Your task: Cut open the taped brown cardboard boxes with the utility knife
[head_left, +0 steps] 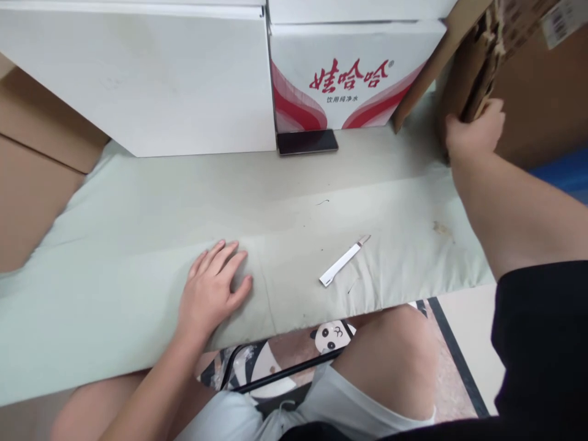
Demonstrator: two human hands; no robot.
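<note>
The right hand [478, 131] is gripping a cardboard box [537, 92] at far right; the left hand [212, 285] is resting spread on the worktop [138, 214]. A knife [342, 264] is lying between them, a phone [307, 142] sitting before the printed carton [349, 52].

At one o'clock, a white carton [356, 113] reads 娃哈哈 in large red characters [348, 78] (a small ® mark [391, 64] follows them), above 饮用纯净水 in dark print [342, 99]. At two o'clock, a barcode label [565, 23] on the brown cardboard box [542, 92] is too blurred to read.
</note>
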